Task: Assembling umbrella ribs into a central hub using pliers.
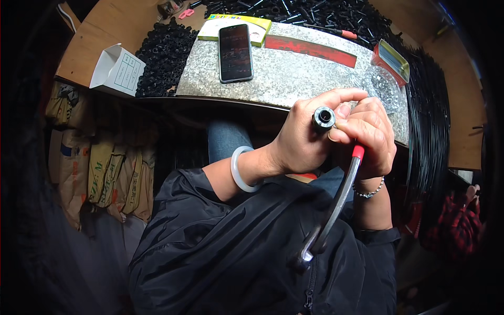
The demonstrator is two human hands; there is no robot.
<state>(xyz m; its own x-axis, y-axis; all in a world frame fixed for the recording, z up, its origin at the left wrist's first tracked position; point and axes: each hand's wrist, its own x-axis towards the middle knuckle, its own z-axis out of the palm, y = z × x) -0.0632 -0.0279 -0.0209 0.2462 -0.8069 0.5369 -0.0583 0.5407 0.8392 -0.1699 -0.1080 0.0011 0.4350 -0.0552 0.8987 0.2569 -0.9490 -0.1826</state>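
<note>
Above the table's near edge, my left hand (307, 128) is closed around a short dark cylinder (324, 117), its round hollow end facing up. My right hand (373, 134) meets it, with thumb and fingertips pinched together right beside the cylinder's open end. Whatever small thing those fingertips may pinch is hidden. My right hand also grips a metal hand tool (338, 197) with a red-coated handle end, perhaps pliers. Its curved bare-metal length hangs down toward my jacket and ends in a dark head.
On a speckled board (205, 71) lie a phone (235, 52), a flat yellow-white box (261, 30), a red strip (310, 51) and clear plastic (380, 86). Black parts (163, 58) are heaped around it, near an open white carton (118, 71). Long black rods (428, 121) line the right side.
</note>
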